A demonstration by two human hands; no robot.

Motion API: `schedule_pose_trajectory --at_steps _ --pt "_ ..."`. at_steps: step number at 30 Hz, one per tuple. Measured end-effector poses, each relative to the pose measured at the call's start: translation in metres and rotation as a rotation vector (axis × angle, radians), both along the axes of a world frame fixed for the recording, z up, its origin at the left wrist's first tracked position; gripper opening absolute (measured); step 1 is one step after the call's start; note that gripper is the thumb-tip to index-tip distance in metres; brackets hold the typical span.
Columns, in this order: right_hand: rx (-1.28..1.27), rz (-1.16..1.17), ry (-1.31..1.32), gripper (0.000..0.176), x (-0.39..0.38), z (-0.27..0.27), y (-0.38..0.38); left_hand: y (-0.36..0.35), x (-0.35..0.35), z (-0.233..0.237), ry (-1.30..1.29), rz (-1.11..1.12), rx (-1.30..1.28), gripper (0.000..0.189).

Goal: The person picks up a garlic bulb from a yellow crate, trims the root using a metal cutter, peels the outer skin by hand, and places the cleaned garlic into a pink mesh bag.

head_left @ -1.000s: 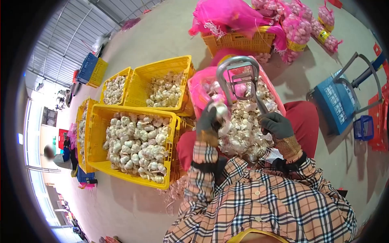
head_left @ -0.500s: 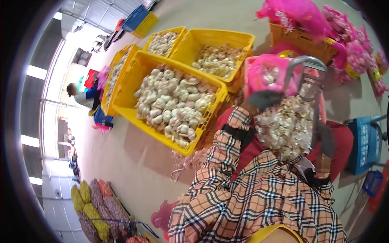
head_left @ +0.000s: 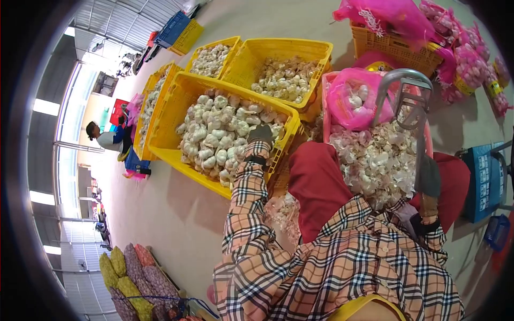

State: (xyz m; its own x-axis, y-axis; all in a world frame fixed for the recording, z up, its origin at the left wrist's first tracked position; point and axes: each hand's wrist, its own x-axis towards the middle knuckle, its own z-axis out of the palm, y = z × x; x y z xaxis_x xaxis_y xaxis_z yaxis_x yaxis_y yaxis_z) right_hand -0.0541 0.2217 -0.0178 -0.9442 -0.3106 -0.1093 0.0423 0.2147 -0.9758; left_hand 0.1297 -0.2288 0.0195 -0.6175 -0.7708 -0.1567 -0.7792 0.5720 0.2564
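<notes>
Left hand (head_left: 261, 134), dark glove, sits at near corner of big yellow slatted plastic crate (head_left: 168, 125), on top of heap of white garlic bulbs (head_left: 214, 131). Bulbs lie directly under fingers and spread ahead-left. Heap jumbled, no common long axis. Left fingers curled down into heap, palm hidden: can't tell if grasping bulb. Left arm stretched far forward, wrist over crate rim. Right hand (head_left: 428, 176) well apart, by lap, clenched round lower end of grey metal frame tool (head_left: 409, 96) over pink plastic crate (head_left: 325, 115) of garlic.
</notes>
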Motion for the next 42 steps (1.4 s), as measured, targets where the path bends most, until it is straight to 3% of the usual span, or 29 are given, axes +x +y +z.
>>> schedule_pose_trajectory --at_steps 6,8,9,11,14,16,17,18,20,22,24,26,27,28,30,31,33,34,36,38,42 --pt "-0.020 0.020 -0.076 0.031 -0.004 -0.009 0.007 -0.024 0.011 -0.027 -0.192 -0.045 -0.036 0.045" --pt "0.268 -0.018 0.504 0.029 0.008 0.012 -0.005 -0.020 0.025 -0.020 0.600 0.097 0.577 0.054" --pt "0.270 -0.030 0.503 0.029 0.016 0.030 -0.011 0.003 0.023 0.004 0.657 0.091 0.669 0.056" --pt "0.202 -0.047 0.989 0.030 0.030 0.069 -0.025 0.057 0.013 0.041 0.818 0.012 0.824 0.057" --pt "0.050 0.321 0.807 0.041 0.047 0.098 -0.045 0.142 -0.001 0.053 1.079 -0.157 1.058 0.060" --pt "-0.198 0.439 0.335 0.048 0.056 0.094 -0.062 0.191 -0.015 0.053 1.071 -0.180 1.278 0.066" --pt "-0.140 0.464 0.141 0.046 0.059 0.101 -0.064 0.213 -0.021 0.046 1.078 -0.171 1.351 0.068" --pt "-0.286 0.433 0.111 0.041 0.061 0.096 -0.069 0.232 -0.027 0.042 1.087 -0.158 1.414 0.070" --pt "-0.269 0.429 0.038 0.031 0.048 0.097 -0.059 0.258 -0.038 0.038 1.095 -0.133 1.519 0.074" --pt "-0.204 0.334 0.030 0.025 0.045 0.093 -0.052 0.274 -0.043 0.034 0.999 -0.327 1.284 0.077" --pt "-0.136 0.245 0.020 0.020 0.044 0.091 -0.043 0.281 -0.047 0.024 0.980 -0.308 1.429 0.082" --pt "-0.303 0.216 -0.291 0.017 0.036 0.095 -0.033 0.284 -0.053 0.020 1.016 -0.210 1.627 0.082" --pt "-0.584 0.143 -0.311 0.016 0.034 0.085 -0.026 0.284 -0.058 0.025 0.982 -0.210 1.652 0.083" --pt "-0.584 0.145 -0.311 0.016 0.026 0.083 -0.016 0.283 -0.064 0.028 0.984 -0.210 1.650 0.083" --pt "-0.704 -0.058 -0.078 0.021 0.011 0.082 -0.002 0.284 -0.074 0.031 0.999 -0.086 1.665 0.080" --pt "-0.702 -0.061 -0.072 0.021 0.002 0.080 -0.004 0.284 -0.080 0.025 1.008 -0.105 1.555 0.085" --pt "0.388 -0.121 0.988 0.029 -0.018 0.081 -0.007 0.287 -0.089 0.023 1.023 -0.089 1.569 0.085" --pt "0.394 -0.127 0.995 0.029 -0.016 0.082 -0.002 0.288 -0.094 0.023 1.040 -0.065 1.572 0.084" --pt "0.502 0.246 -0.039 0.039 0.002 0.087 0.010 0.288 -0.100 0.023 1.074 -0.035 1.667 0.083" --pt "0.476 0.252 -0.124 0.040 0.016 0.105 0.013 0.289 -0.099 0.026 1.122 0.052 1.856 0.081" --pt "0.535 0.250 -0.237 0.044 0.019 0.120 0.015 0.287 -0.115 0.025 1.134 0.028 1.706 0.082"
